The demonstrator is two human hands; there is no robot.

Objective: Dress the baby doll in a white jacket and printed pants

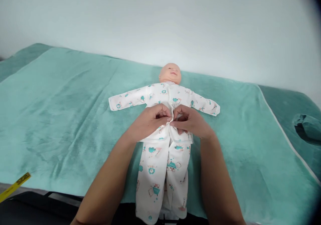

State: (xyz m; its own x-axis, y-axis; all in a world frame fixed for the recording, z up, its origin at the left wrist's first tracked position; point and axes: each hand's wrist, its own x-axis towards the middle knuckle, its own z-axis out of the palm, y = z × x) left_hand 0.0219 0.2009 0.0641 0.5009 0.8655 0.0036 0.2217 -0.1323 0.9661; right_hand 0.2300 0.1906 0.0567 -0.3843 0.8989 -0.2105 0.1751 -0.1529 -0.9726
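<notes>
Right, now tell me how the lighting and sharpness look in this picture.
Head view: soft light, no harsh glare on the wall or green cloth; head view: dark blur at the right corners; head view: left hand and right hand fairly clear, but fine detail on the shirt between them is soft.

Smooth, round pink plastic doll head — matt white printed cloth jacket below it, napped green cloth sheet beneath it.
</notes>
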